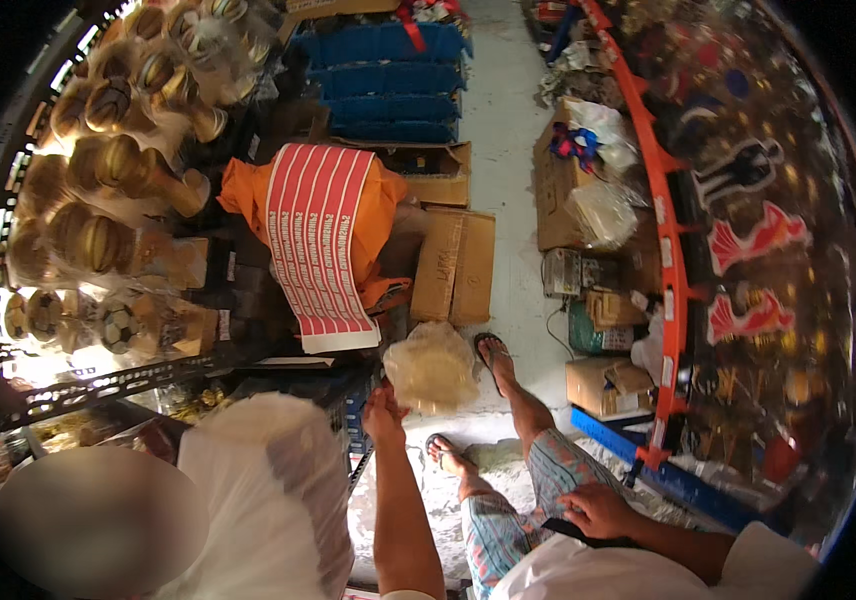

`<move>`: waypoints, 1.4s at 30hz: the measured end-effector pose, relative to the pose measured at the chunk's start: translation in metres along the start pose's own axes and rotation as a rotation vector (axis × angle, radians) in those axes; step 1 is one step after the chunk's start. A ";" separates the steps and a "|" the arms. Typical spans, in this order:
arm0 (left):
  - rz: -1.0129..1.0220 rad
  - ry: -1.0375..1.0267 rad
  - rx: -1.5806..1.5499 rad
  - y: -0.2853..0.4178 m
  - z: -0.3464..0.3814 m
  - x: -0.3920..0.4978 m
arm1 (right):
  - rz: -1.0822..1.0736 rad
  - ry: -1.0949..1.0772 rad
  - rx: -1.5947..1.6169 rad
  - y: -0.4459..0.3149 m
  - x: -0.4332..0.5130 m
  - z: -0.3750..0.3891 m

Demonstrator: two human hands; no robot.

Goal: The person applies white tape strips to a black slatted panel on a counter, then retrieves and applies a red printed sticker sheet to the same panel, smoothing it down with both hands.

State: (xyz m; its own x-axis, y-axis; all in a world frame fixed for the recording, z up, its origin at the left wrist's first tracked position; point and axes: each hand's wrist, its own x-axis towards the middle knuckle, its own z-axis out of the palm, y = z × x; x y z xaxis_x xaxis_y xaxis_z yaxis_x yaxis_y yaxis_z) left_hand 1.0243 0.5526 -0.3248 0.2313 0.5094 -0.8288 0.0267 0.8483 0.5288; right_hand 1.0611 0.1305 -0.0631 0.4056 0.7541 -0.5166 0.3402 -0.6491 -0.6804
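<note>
My left hand [384,412] reaches forward, its curled fingers at the lower left edge of a translucent plastic bag [432,367] with pale contents. Whether the fingers grip the bag, I cannot tell. Near my waist, my right hand [594,510] rests over my patterned shorts beside a dark strip [570,531]; its fingers are partly spread, and a hold on the strip cannot be made out. Beyond the bag lie a closed cardboard box [452,264] and an orange bag [390,202] with a printed red and white sheet [321,240] over it.
Plastic-wrapped ball trophies [102,244] fill the left shelving. Blue bins [390,82] stand at the far end. Along the right stand cardboard boxes [608,386] and an orange shelf beam [664,247]. A large white plastic-covered bundle [270,487] is at the lower left. Grey floor [507,180] runs between.
</note>
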 end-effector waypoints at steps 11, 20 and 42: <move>-0.233 0.036 -0.038 0.011 0.011 0.207 | 0.178 -0.162 -0.001 0.045 0.062 -0.108; -0.175 0.314 0.119 0.033 0.055 0.174 | 0.202 -0.133 0.030 0.053 0.067 -0.118; 0.656 0.069 0.427 0.271 0.229 -0.166 | 0.095 0.007 0.280 0.058 0.137 -0.153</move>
State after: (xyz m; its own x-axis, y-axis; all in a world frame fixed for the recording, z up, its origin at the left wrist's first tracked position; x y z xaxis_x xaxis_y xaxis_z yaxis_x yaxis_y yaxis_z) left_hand 1.2156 0.6649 -0.0017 0.2683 0.9069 -0.3250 0.2804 0.2492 0.9270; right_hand 1.2664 0.1806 -0.0935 0.4304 0.6899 -0.5820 0.0533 -0.6631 -0.7466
